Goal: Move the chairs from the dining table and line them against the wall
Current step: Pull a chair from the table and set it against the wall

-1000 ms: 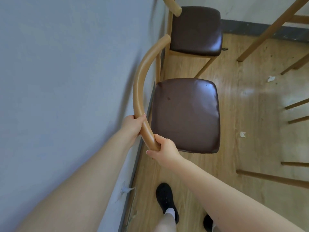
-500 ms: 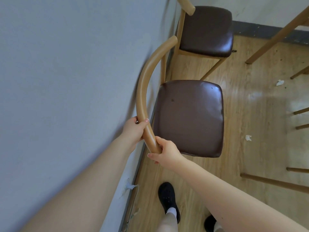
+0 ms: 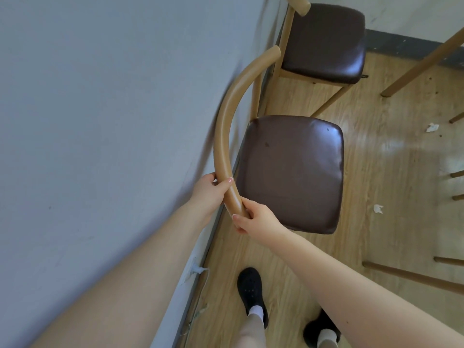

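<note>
A wooden chair (image 3: 291,172) with a dark brown padded seat stands with its curved backrest (image 3: 226,126) close to the grey wall (image 3: 100,121). My left hand (image 3: 209,190) grips the backrest's near end from the wall side. My right hand (image 3: 256,219) holds the same rail's tip from below. A second matching chair (image 3: 326,41) stands farther along the same wall, just beyond the first.
Wooden legs of a table or other chairs (image 3: 421,54) cross the right side over the wood floor. Scraps of white paper (image 3: 378,208) lie on the floor. A dark baseboard (image 3: 401,46) runs along the far wall. My black shoes (image 3: 251,292) are below.
The chair has stayed by the wall while the view shifted slightly closer and to the left. Both hands keep their grip on the backrest.
</note>
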